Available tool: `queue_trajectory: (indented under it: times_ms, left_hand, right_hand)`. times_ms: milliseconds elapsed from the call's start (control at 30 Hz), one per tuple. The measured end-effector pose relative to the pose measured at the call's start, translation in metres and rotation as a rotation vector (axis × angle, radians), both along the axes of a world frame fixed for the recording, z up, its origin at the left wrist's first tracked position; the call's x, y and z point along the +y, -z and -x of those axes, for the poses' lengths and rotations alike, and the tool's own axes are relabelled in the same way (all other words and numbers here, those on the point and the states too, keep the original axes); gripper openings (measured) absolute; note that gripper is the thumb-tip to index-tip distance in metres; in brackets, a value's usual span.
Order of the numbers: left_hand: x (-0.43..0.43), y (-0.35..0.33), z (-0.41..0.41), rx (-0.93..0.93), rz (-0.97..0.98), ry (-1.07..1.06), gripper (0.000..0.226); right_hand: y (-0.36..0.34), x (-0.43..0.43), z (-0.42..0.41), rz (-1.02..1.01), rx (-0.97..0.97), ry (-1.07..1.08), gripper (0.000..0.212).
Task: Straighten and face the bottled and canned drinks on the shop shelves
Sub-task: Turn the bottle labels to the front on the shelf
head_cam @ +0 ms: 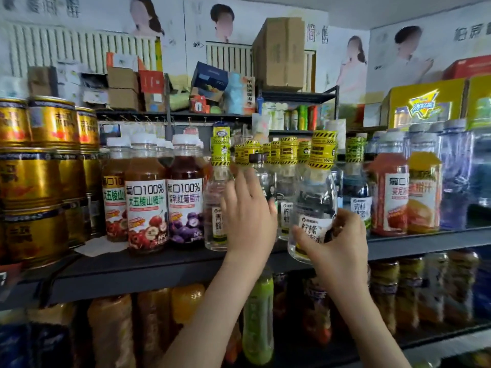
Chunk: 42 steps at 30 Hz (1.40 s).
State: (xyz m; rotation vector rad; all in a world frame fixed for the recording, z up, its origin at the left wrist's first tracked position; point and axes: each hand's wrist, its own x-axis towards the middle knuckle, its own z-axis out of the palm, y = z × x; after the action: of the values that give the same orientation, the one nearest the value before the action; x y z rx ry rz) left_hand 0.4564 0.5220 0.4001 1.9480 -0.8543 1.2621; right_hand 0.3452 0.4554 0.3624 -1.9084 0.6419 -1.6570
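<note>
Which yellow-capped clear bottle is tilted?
The lemon-label bottle gripped at its base by the right hand; it leans out past the shelf edge, the others stand upright.

Left hand [249, 211] raised, fingers straight; right hand [338, 235] curled, gripping.

Your left hand [248, 208] hides most of 1 dark-capped bottle [257, 158] behind it. Your right hand [337, 243] covers the lower label of the clear bottle [314, 197]. Lower-shelf bottles [259, 314] are blurred; the gold cans [18, 181] run off the left edge.
</note>
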Motion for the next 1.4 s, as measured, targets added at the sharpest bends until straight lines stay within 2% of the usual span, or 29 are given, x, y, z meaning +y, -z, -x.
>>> queue_trajectory:
  times_ms: [67, 133, 267, 367, 533, 633, 767, 900, 1100, 1267, 1400]
  left_hand:
    - [-0.005, -0.011, -0.001, 0.016, -0.023, -0.108, 0.082]
    - [-0.011, -0.018, 0.000, 0.086, -0.085, -0.125, 0.092]
    - [-0.016, -0.020, 0.005, 0.130, -0.094, -0.134, 0.093]
    - [-0.015, -0.017, 0.011, 0.138, -0.025, -0.051, 0.087]
    - [-0.013, 0.000, 0.029, 0.039, 0.189, 0.277, 0.076]
    - [0.000, 0.008, 0.029, 0.021, 0.295, 0.401, 0.076]
    - [0.034, 0.006, 0.028, 0.075, 0.429, 0.519, 0.074]
    - [0.075, -0.001, 0.024, 0.115, 0.499, 0.554, 0.073]
    - [0.118, -0.004, 0.007, 0.315, 0.577, 0.608, 0.070]
    - [0.141, -0.003, -0.004, 0.348, 0.559, 0.570, 0.073]
    - [0.147, 0.002, -0.009, 0.384, 0.518, 0.570, 0.074]
  right_hand:
    - [0.000, -0.006, 0.002, -0.006, 0.005, -0.015, 0.073]
    - [0.000, -0.011, 0.003, -0.006, 0.003, -0.022, 0.074]
    - [0.001, -0.015, 0.004, -0.013, -0.010, -0.029, 0.075]
    - [0.003, -0.016, 0.005, -0.017, -0.022, -0.033, 0.074]
    - [0.004, -0.014, 0.008, -0.023, -0.034, -0.042, 0.073]
    - [0.004, -0.011, 0.006, 0.003, -0.030, -0.029, 0.073]
    - [0.003, 0.000, -0.009, 0.031, 0.004, -0.055, 0.070]
    - [-0.002, 0.015, -0.036, 0.055, 0.024, -0.083, 0.058]
    - [-0.008, 0.022, -0.074, 0.049, 0.110, -0.066, 0.062]
    - [-0.008, 0.023, -0.083, 0.079, 0.146, -0.032, 0.066]
    - [0.001, 0.028, -0.074, 0.131, 0.185, -0.032, 0.087]
